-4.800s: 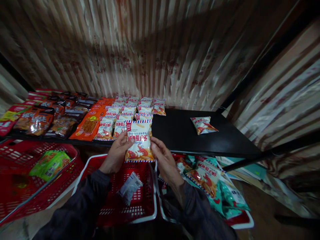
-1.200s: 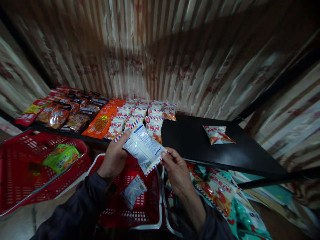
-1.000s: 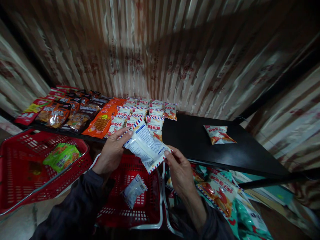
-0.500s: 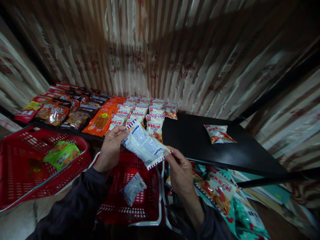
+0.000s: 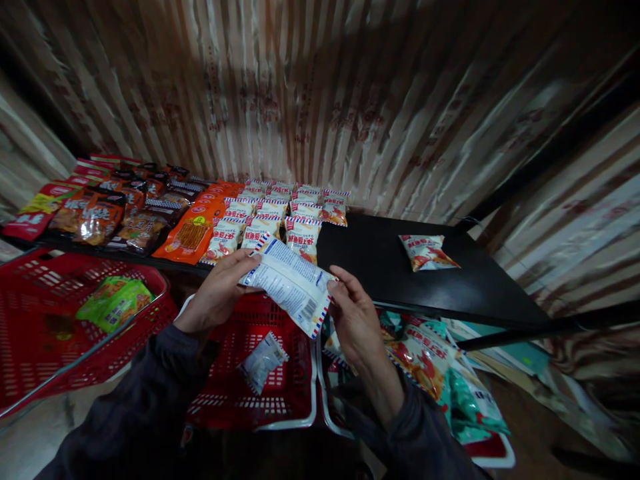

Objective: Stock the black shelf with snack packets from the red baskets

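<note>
Between my two hands is a snack bag point(image 5: 290, 280), its printed back with the barcode facing me. My left hand point(image 5: 223, 290) pinches its upper left end, and my right hand point(image 5: 353, 313) grips the right end at the striped edge. Directly beyond it, several white snack bags point(image 5: 303, 237) with red lettering stand in rows on the black shelf point(image 5: 365, 257). One more such bag point(image 5: 427, 253) lies alone toward the shelf's right end. Below my hands, a small silvery bag point(image 5: 263, 362) rests in the red basket point(image 5: 300, 400).
Orange bags point(image 5: 190, 233), dark brown bags point(image 5: 143, 230) and red bags point(image 5: 37, 210) fill the shelf's left part. A red basket point(image 5: 30, 280) at left holds green bags point(image 5: 115, 303). Another basket point(image 5: 493, 460) at right is heaped with teal bags point(image 5: 473, 400). A striped curtain hangs behind.
The bag in my hands has turned slightly, so its lower end and barcode show more. Both hands keep hold of it. The whole view has shifted a little.
</note>
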Tool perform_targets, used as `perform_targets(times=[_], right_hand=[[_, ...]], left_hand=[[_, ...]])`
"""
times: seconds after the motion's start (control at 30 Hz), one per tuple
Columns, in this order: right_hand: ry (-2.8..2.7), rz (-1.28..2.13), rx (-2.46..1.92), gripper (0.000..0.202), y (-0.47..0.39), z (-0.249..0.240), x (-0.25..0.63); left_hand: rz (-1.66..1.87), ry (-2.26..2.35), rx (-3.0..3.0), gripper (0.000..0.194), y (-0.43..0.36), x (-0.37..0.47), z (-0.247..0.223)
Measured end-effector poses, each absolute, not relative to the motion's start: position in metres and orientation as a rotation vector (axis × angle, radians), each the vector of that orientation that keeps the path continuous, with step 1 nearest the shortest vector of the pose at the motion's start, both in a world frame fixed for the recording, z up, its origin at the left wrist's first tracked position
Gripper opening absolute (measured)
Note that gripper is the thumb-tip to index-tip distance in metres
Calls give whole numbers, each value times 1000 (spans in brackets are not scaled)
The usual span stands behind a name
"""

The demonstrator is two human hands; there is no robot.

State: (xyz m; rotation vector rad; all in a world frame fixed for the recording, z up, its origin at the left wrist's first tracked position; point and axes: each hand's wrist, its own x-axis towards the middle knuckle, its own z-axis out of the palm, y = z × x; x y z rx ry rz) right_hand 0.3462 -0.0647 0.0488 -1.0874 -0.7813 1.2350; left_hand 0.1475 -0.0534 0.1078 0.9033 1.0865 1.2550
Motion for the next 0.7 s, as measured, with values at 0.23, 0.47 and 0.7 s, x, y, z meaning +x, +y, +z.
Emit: perform_targets(times=[0.23, 0.47, 0.7], right_hand=[[-1747, 340, -1127, 39, -72, 53, 353], [-2286, 82, -848, 75, -80, 64, 350], [-2185, 26, -847, 62, -77, 54, 348]], left_hand=[[1225, 1146, 790, 25, -47, 148, 97], [1245, 1194, 767, 25, -47, 145, 100], [1229, 1106, 780, 20, -50, 142, 102]])
